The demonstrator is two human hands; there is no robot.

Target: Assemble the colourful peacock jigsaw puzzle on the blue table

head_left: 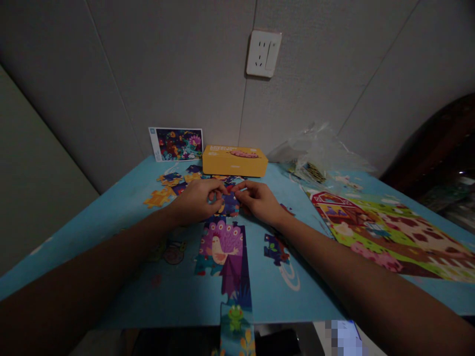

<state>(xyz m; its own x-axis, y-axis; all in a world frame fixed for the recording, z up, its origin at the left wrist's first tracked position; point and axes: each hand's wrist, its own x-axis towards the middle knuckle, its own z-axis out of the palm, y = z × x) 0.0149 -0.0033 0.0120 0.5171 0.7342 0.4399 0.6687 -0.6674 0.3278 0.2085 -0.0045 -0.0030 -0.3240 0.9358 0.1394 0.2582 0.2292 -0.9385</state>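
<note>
A partly joined jigsaw puzzle (222, 249) with a purple peacock lies in front of me, and its strip with a green frog hangs over the table's near edge. Beyond the peacock is a dark blue puzzle piece (230, 204). My left hand (196, 200) pinches at the left side of it, fingers curled. From the right, my right hand (261, 201) closes thumb and forefinger at its upper edge. Loose pieces (159, 197), some orange side up, lie left of my left hand. Another dark piece group (276, 249) rests below my right forearm.
A yellow box (235, 162) stands at the back against the wall, beside a picture card (179, 144) leaning there. To its right is a clear plastic bag (322, 153) with pieces in it. A joined farm puzzle (393, 232) covers the table's right side.
</note>
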